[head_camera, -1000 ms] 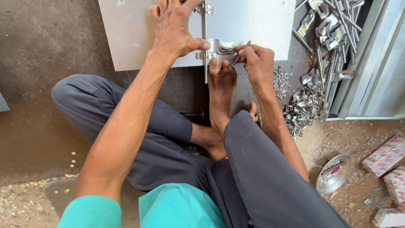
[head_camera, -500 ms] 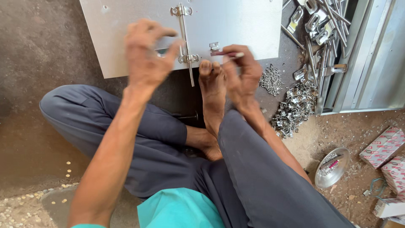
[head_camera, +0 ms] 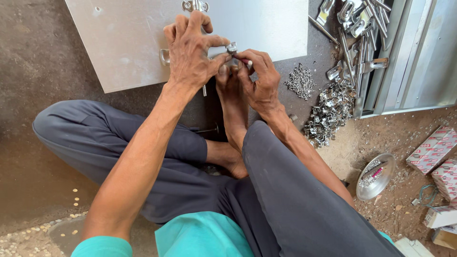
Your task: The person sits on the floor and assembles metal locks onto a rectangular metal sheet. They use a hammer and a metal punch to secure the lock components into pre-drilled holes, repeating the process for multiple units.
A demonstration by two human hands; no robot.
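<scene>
On the grey metal sheet (head_camera: 133, 43), left hand (head_camera: 190, 52) and right hand (head_camera: 259, 81) pinch a small, stiff, likely slippery bolt fitting (head_camera: 232, 47).

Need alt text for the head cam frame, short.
Seated on the ground, a person's left hand and right hand pinch a small metal fitting at the edge of a grey metal sheet, with one bare foot pressed against it. Loose metal hardware lies heaped to the right.

bare panel (head_camera: 119, 52) left, hardware pile (head_camera: 328, 112) crowding right, foot (head_camera: 233, 104) beneath hands
</scene>
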